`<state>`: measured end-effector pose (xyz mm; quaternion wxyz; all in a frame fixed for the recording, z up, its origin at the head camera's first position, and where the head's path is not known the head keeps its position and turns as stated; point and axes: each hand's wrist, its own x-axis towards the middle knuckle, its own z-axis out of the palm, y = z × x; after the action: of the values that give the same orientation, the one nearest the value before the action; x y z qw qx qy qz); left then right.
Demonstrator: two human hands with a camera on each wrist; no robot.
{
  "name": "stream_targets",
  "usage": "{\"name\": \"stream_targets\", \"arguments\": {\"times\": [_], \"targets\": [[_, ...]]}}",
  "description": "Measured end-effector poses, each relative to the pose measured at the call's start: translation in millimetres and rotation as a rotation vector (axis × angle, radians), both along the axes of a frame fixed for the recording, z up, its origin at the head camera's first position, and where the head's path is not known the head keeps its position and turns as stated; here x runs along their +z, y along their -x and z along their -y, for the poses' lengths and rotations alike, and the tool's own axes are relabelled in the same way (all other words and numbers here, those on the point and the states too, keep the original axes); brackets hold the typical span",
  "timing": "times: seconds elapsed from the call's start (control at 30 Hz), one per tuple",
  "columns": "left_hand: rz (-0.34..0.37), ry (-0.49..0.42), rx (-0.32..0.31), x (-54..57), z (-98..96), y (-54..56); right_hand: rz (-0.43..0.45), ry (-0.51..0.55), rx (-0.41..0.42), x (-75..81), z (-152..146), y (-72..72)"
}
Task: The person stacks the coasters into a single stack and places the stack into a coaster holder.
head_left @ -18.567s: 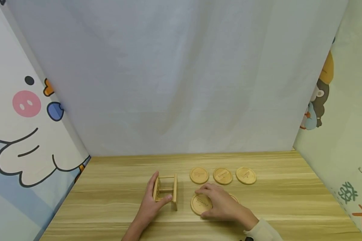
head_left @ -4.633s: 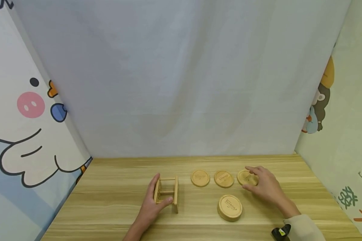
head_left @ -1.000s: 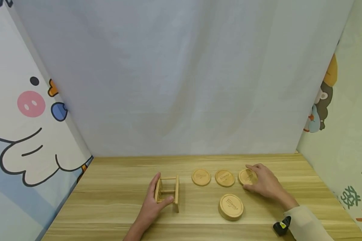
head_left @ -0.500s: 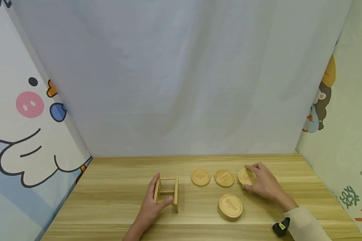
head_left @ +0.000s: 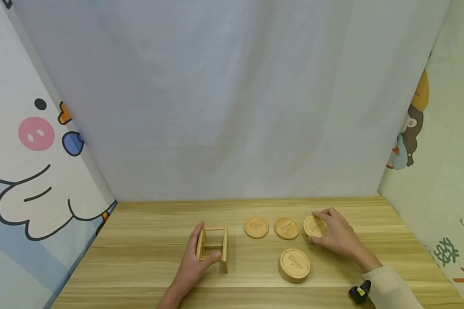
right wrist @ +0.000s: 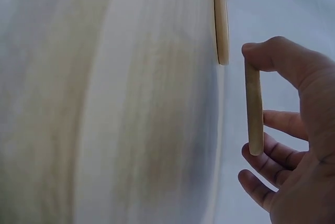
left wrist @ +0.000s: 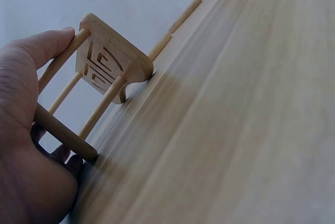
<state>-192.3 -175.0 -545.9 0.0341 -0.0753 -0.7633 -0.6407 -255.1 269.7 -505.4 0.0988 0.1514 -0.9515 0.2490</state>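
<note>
My left hand (head_left: 193, 262) grips a small bamboo coaster rack (head_left: 225, 249) standing on the table. Its thumb and fingers wrap the near and left parts, and the left wrist view shows slotted cut-outs in the rack's far panel (left wrist: 107, 56). At the back right my right hand (head_left: 338, 231) pinches a round bamboo coaster (head_left: 314, 226) by its edge. Seen from the right wrist, that coaster (right wrist: 254, 109) sits between thumb and fingers, a little off the tabletop. Two more coasters, a middle one (head_left: 286, 228) and a left one (head_left: 256, 227), lie flat in the same row.
A stack of coasters (head_left: 294, 265) stands on the wood-grain table (head_left: 147, 240), in front of the row. Behind the table hangs a pale grey curtain (head_left: 232, 107). Cartoon-printed panels flank it, one on the left (head_left: 27, 180) and one on the right (head_left: 441, 171).
Coasters lying apart in front now form a stack. My right hand has moved from there to the back-right coaster, which it now holds slightly raised. The left hand stays on the rack.
</note>
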Motion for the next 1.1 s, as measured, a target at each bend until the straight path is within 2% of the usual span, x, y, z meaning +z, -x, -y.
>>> {"name": "stream_targets", "arguments": {"times": [0.1, 0.53, 1.1], "targets": [[0.004, -0.010, -0.010, 2.9, -1.3, -0.9, -0.010, -0.003, 0.001, 1.4, 1, -1.0], [0.007, -0.022, -0.011, 3.2, -0.8, -0.8, -0.033, -0.003, 0.022, 8.2, 3, -8.8], [-0.045, 0.008, -0.012, 1.3, -1.0, -2.0, -0.065, 0.008, 0.028, 9.9, 4, -19.6]]}}
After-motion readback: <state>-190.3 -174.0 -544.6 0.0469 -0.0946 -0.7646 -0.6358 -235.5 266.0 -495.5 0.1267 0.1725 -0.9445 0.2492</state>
